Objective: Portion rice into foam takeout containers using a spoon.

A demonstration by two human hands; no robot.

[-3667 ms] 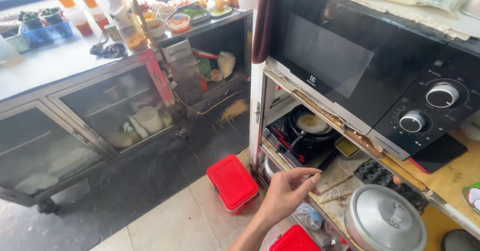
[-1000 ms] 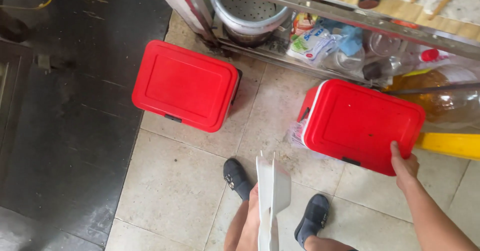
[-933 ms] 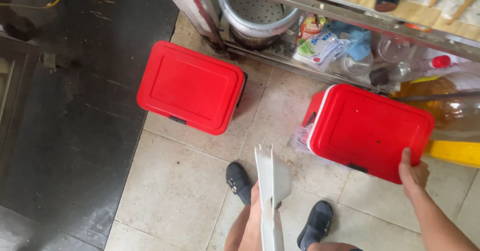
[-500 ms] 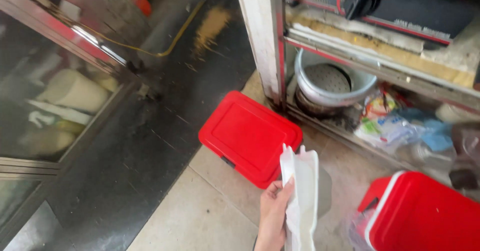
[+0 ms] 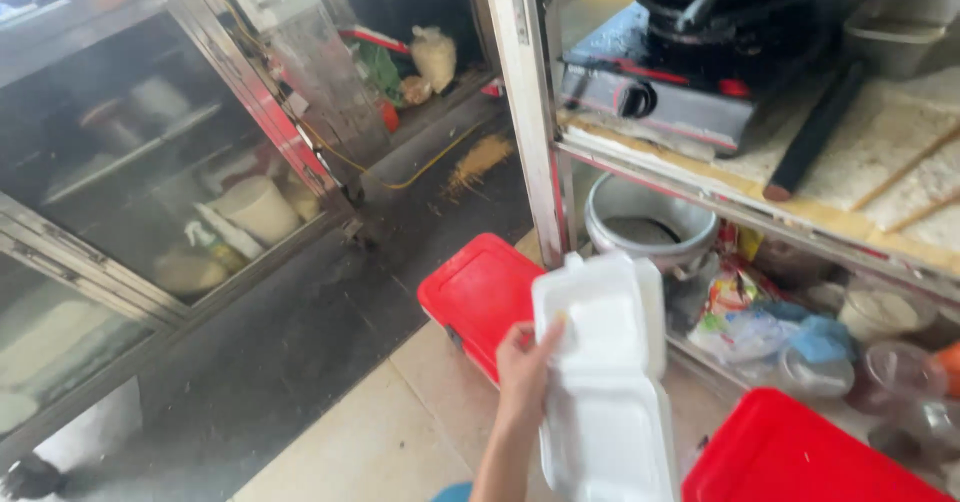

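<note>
The left hand point(image 5: 525, 367) pinches an open foam box point(image 5: 603, 377) by its edge, held above the floor before the rack point(image 5: 535, 132); the right hand is out of view; I'd support the hinge underneath, since that thin foam flexes and could flop shut.

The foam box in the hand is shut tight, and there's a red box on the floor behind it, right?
Not quite. In the head view the white foam box is hinged open, not shut. The left hand grips it at its left edge, and a red box does sit on the floor behind it.
</note>
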